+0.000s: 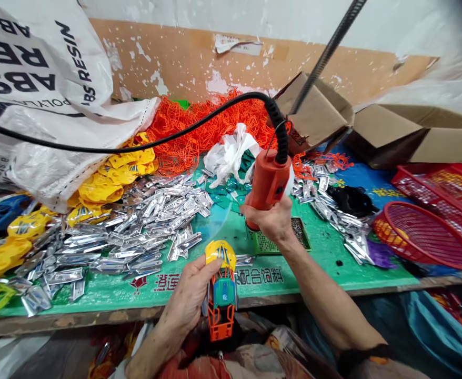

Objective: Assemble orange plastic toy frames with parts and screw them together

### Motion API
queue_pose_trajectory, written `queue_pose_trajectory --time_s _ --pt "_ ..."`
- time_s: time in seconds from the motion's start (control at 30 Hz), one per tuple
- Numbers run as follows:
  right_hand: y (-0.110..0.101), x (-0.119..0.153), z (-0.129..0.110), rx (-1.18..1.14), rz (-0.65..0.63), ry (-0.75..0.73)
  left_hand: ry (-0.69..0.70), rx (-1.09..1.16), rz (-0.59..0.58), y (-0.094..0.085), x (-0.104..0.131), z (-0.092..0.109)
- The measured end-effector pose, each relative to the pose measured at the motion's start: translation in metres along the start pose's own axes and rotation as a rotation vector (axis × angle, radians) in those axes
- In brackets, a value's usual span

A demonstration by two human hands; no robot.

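My left hand is closed round a toy car body at the table's front edge. The car body has a yellow front piece, a teal middle and an orange cage frame at the near end. In my right hand is a red electric screwdriver, gripped upright by its body, with a black cable leaving its top. Its lower tip is hidden behind my hand. Below it stands a green tray holding many small dark screws. Silver plastic parts lie heaped left of my hands.
Orange frames are piled at the back, near a white plastic bag. Yellow parts spill from a white sack. Cardboard boxes and a red basket stand at right. A coiled spring hangs above the screwdriver.
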State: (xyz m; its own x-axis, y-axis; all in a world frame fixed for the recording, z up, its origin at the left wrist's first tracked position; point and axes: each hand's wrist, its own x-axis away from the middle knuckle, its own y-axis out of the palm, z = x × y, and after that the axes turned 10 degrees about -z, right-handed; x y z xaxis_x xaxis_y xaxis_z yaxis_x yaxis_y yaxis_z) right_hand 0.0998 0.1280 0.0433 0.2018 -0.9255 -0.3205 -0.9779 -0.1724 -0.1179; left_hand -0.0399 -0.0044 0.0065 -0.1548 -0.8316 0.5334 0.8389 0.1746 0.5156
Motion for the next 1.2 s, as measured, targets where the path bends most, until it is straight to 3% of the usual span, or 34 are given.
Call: queue_pose_trajectory --time_s 0.33,0.57,0.73,1.2 --pt "-0.013 0.004 -0.016 -0.105 0.092 -0.057 0.044 -0.025 -0.023 0.007 -0.009 0.001" --pt "-0.009 0.022 -0.055 -0.159 0.106 -0.097 0.156 -0.106 -0.184 0.014 -0.01 0.001" --pt "0.0 0.027 -0.073 -0.14 0.157 -0.105 0.159 -0.2 -0.261 0.013 -0.01 0.001" --pt "0.016 0.031 -0.082 -0.068 0.191 -0.131 0.291 -0.452 -0.113 0.014 -0.012 0.0"
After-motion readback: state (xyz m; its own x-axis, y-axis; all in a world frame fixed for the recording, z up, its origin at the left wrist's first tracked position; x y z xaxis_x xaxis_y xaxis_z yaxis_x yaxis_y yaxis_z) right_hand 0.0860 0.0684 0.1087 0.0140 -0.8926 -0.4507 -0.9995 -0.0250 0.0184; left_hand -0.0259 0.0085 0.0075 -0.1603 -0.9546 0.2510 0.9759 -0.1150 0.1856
